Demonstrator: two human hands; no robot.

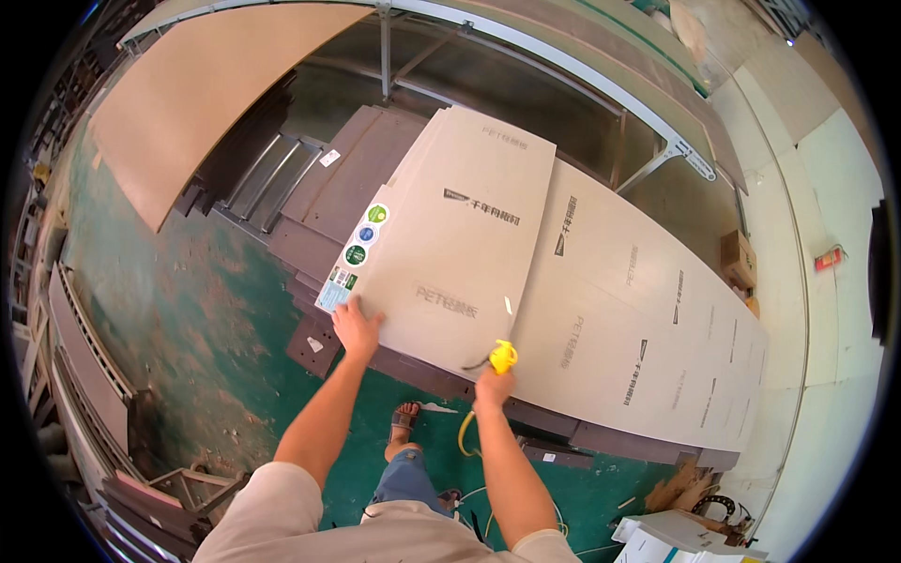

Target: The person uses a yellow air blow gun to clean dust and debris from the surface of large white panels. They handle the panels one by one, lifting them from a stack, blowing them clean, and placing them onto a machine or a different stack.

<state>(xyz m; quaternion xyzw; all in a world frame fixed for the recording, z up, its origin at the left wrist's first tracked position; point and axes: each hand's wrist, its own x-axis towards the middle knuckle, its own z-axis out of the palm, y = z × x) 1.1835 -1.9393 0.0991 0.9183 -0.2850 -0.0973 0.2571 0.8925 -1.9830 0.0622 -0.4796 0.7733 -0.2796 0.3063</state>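
A beige board (460, 244) with printed marks lies on top of a stack, its left edge bearing round green and blue stickers (366, 235). My left hand (357, 328) rests at the board's near left corner, thumb and fingers apart, beside a pale blue label (335, 289). In my right hand (493, 386), a yellow air gun (503, 357) is held at the board's near right corner. Its thin dark nozzle points left, and a yellow hose (465, 433) hangs below the hand. To the right, a longer beige board (648, 319) extends under or beside the first one.
Brown boards (347, 178) lie under the stack at left. Beyond it runs a metal frame (563, 52). A large tan sheet (216, 94) stands far left. The green floor (188, 310) carries dust. A white machine (676, 540) sits near right, and a cardboard box (739, 260) by the wall.
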